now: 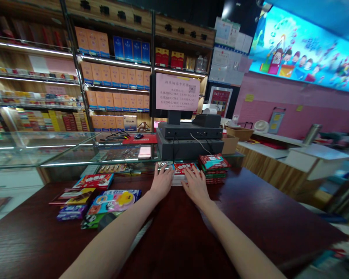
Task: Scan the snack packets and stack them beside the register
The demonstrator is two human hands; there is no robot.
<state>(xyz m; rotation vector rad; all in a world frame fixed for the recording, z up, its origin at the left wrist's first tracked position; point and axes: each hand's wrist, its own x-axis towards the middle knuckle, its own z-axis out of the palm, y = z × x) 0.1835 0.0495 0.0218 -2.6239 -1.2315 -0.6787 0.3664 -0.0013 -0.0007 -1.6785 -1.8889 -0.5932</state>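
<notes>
Both my arms reach forward over the dark wooden table. My left hand [162, 181] rests with fingers stretched out at the left side of a low stack of snack packs, near a silvery pack [164, 164]. My right hand [196, 186] has its fingers spread over the right front part of the red snack pack [182, 167] on top of that stack. White sides of the stack show below the red top. Just right of my right hand stands a taller pile of red snack packs [214, 162]. Neither hand lifts anything.
Mixed snack packs lie on the left, including a red one [94, 181], a chocolate pack [75, 196] and a blue pack with a yellow figure [114, 200]. Beyond the table are a glass counter [72, 155] and a cash register [189, 133]. Stocked shelves stand behind.
</notes>
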